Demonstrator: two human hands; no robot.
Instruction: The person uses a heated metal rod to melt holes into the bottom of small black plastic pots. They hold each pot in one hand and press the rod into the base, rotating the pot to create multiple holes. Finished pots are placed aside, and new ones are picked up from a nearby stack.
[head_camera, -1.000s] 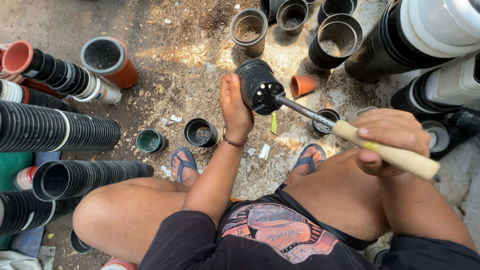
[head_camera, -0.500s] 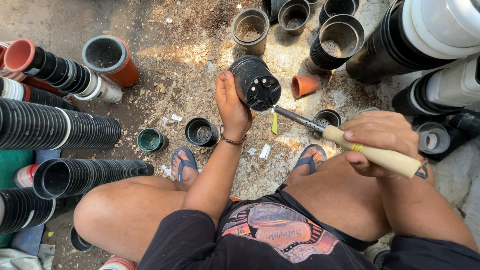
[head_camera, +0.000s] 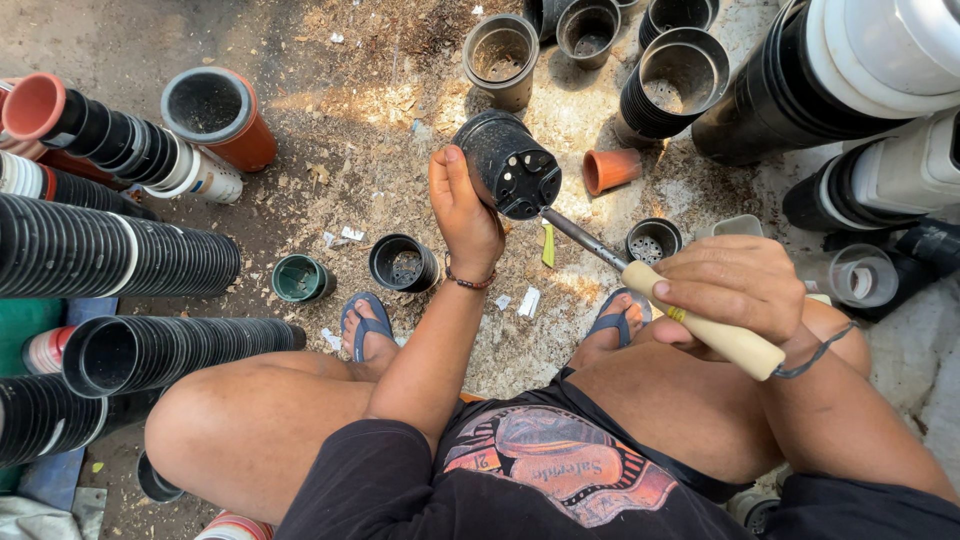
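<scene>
My left hand (head_camera: 463, 212) grips a small black plastic pot (head_camera: 508, 164) by its side, with the pot's bottom turned toward me. My right hand (head_camera: 728, 287) holds a tool with a pale wooden handle (head_camera: 708, 325) and a thin metal rod (head_camera: 582, 238). The rod's tip touches the edge of the pot's bottom. I sit low with my knees apart and my feet in blue sandals (head_camera: 366, 318) on the dirt floor.
Long stacks of black pots (head_camera: 110, 258) lie on their sides at the left. An orange-rimmed pot (head_camera: 215, 112), a green pot (head_camera: 299, 278) and a small black pot (head_camera: 402, 264) stand ahead. More black pots (head_camera: 676, 75) and white-and-black stacks (head_camera: 860, 60) fill the upper right.
My left hand has turned and lifted the black pot slightly left. My right hand has drawn the tool lower and nearer, its tip staying at the pot's bottom.
</scene>
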